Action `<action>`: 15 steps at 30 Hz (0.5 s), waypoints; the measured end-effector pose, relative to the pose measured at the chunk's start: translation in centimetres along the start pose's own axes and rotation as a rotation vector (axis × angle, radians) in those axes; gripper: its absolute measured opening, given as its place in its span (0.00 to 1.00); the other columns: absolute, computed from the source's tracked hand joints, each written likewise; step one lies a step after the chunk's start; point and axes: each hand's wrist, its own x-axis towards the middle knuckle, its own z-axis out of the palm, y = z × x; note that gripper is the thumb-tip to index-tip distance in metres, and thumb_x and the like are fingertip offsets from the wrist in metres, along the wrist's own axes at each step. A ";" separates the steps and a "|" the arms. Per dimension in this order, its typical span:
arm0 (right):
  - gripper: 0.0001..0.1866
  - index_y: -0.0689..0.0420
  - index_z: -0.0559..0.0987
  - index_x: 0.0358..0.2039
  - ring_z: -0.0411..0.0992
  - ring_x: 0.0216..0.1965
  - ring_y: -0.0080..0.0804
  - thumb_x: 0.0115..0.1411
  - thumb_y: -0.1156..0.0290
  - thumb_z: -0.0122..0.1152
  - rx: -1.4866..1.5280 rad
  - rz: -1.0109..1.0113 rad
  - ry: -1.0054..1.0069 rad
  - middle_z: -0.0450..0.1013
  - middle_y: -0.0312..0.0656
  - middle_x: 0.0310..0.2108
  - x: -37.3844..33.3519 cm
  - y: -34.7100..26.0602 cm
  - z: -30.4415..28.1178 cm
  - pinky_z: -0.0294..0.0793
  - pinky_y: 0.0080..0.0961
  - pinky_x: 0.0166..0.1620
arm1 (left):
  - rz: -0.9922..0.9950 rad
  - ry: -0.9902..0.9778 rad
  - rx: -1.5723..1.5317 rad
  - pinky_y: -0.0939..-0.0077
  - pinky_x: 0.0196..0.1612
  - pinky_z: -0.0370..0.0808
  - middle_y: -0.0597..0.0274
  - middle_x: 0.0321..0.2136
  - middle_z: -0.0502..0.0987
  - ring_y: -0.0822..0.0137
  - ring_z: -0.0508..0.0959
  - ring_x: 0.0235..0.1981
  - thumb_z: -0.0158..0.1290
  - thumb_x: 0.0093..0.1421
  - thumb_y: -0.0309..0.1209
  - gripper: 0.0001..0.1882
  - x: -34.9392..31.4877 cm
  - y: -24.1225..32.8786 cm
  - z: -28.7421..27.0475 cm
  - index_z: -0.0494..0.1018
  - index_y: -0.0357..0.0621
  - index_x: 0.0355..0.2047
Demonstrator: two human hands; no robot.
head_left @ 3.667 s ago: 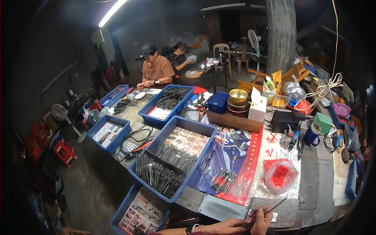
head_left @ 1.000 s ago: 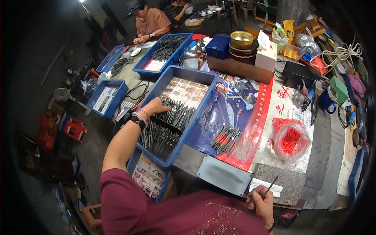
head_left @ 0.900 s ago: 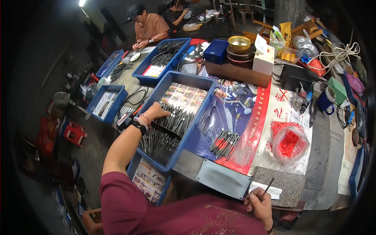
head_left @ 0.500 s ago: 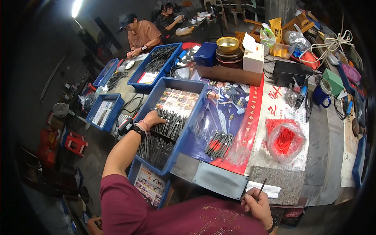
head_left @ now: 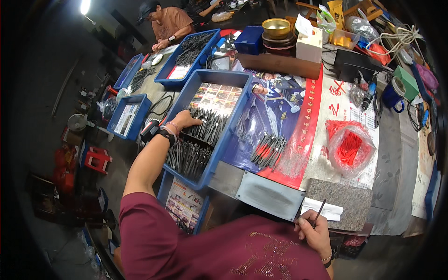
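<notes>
A grey bench [head_left: 387, 172] carries rectangular blue plastic trays [head_left: 233, 123], a glossy blue-and-red poster [head_left: 284, 123] and a speckled grey slab [head_left: 357, 205].

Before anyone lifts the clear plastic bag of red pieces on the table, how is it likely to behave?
The clear plastic bag is probably floppy, since its walls look thin and crumpled. Its mouth appears open, so tilting it might spill the red pieces. Those pieces look slender, so the bag may be fairly light for its size.
</notes>
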 end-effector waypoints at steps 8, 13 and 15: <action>0.10 0.63 0.72 0.30 0.65 0.18 0.15 0.65 0.69 0.53 -0.028 -0.004 -0.017 0.73 0.37 0.23 0.1 0.0 0.5 0.65 0.14 0.22 | -0.011 0.010 -0.129 0.65 0.37 0.75 0.40 0.34 0.78 0.54 0.79 0.35 0.65 0.44 0.52 0.38 -0.1 -0.3 -0.4 0.73 0.21 0.36; 0.10 0.63 0.72 0.30 0.65 0.18 0.15 0.65 0.70 0.53 -0.030 -0.002 -0.014 0.73 0.37 0.23 0.1 0.0 0.7 0.65 0.14 0.22 | 0.007 0.099 -0.092 0.63 0.40 0.75 0.35 0.34 0.78 0.49 0.80 0.37 0.64 0.44 0.49 0.36 0.2 -0.6 0.5 0.74 0.21 0.36; 0.09 0.63 0.72 0.30 0.65 0.18 0.15 0.65 0.70 0.53 -0.034 0.001 -0.013 0.73 0.37 0.23 0.1 0.0 0.7 0.65 0.14 0.22 | 0.014 0.089 -0.102 0.63 0.41 0.75 0.35 0.35 0.78 0.49 0.80 0.37 0.64 0.44 0.49 0.36 0.3 -0.6 0.6 0.74 0.21 0.36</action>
